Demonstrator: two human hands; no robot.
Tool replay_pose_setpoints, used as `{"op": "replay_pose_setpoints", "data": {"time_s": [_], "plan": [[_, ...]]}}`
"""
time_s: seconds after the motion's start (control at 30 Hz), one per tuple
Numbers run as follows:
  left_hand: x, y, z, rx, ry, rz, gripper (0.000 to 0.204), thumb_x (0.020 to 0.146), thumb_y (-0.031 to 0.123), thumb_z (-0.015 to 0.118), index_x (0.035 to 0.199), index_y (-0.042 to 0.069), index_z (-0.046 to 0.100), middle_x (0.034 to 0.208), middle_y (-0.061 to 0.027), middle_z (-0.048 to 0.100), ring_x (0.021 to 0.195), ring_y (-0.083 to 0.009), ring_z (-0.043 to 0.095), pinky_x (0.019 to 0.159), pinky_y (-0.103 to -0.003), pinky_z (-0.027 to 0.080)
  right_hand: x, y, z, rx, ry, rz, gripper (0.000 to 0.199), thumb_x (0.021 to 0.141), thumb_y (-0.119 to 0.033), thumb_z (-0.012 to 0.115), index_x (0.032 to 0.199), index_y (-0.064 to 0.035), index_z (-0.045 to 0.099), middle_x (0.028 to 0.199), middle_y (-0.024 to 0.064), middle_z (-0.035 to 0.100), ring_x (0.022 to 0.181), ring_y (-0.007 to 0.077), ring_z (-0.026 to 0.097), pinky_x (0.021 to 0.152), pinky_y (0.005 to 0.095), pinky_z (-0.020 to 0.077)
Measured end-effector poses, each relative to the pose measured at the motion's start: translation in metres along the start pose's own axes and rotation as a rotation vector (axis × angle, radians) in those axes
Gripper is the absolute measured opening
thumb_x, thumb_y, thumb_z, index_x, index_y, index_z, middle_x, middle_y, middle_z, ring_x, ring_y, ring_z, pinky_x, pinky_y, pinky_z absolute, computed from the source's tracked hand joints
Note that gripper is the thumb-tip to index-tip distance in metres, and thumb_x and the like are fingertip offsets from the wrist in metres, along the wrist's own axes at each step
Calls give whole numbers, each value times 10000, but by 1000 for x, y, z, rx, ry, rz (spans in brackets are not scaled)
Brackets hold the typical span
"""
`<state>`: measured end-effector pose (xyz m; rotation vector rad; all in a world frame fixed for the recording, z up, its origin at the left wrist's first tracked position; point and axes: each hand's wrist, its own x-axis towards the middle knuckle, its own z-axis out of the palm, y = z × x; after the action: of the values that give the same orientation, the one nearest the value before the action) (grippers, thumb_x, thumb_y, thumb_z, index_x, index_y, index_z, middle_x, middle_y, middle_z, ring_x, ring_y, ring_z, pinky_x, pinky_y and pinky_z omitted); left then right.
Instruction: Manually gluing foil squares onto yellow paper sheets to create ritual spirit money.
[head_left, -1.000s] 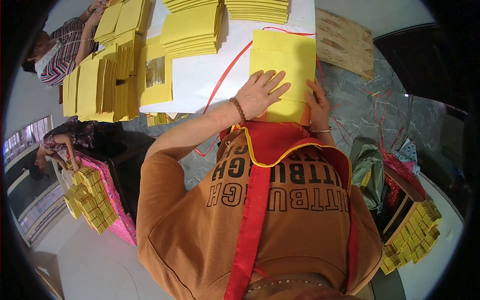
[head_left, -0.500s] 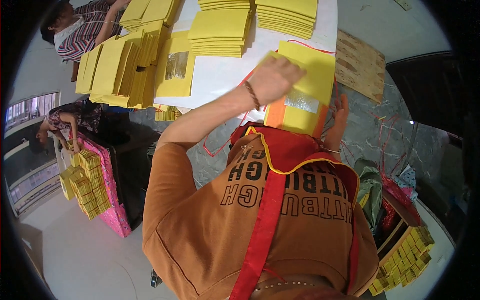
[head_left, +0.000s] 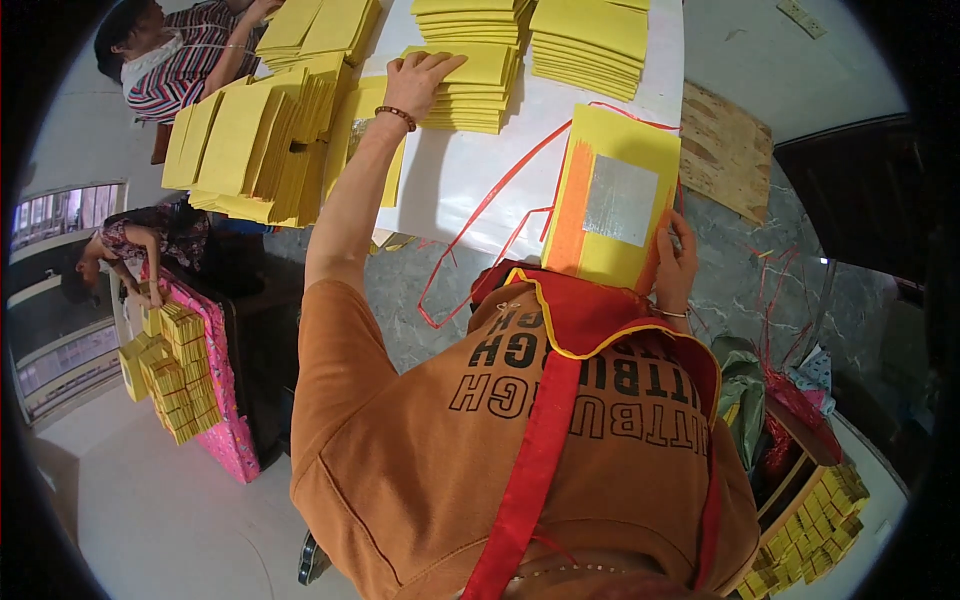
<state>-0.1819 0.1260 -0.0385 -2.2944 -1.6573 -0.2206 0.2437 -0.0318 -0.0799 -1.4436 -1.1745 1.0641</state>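
Observation:
In front of me lies yellow joss paper [head_left: 560, 235] with a silver square and orange bands along its sides. My right hand [head_left: 676, 262] is against its right edge, fingers loosely curved and apart. Farther left, my left hand [head_left: 418, 84] reaches out to a stack of folded yellow paper [head_left: 470, 98], its fingers stretched over the near left part of the top. Whether they pinch a sheet is hard to see. A red plastic string [head_left: 500, 190] loops out from under the joss paper and hangs past the table's near edge.
More folded yellow stacks [head_left: 590, 50] stand on the white table [head_left: 440, 205], with a tall leaning pile [head_left: 235, 140] at left. Two people work at left, one beside a pink-covered table [head_left: 232, 420] holding yellow bundles. Further bundles [head_left: 815, 520] sit low at right.
My left hand has moved from the joss paper leftward to the folded stack. The top sheet now lies flat, showing its silver square fully. My right hand's fingers have curled somewhat.

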Motion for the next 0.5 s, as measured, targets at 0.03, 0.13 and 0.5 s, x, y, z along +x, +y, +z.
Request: {"op": "replay_pose_setpoints", "data": {"time_s": [0.03,0.13,0.5], "plan": [[2,0,1,-4,-1,0,514,784,37,523,1221,307,504,1160,66,564,1066,-193,483,874,-410,302,0,2,-1,23,-26,21,330,875,-184,552,1177,-55,526,1231,102,466,1097,198,453,880,294,366],[5,0,2,-39,-128,64,558,794,35,521,1271,318,453,1252,49,503,1111,-204,458,902,-418,320,0,0,1,-61,-8,-67,298,868,-158,558,1147,-53,552,1204,106,485,1102,207,459,906,301,362],[12,-3,0,-120,-609,26,802,755,128,574,1401,361,160,1484,-27,150,1311,-310,246,1069,-444,248,-2,8,3,-94,5,-116,285,858,-114,559,1135,-42,558,1206,108,479,1132,223,435,946,319,348]]}}
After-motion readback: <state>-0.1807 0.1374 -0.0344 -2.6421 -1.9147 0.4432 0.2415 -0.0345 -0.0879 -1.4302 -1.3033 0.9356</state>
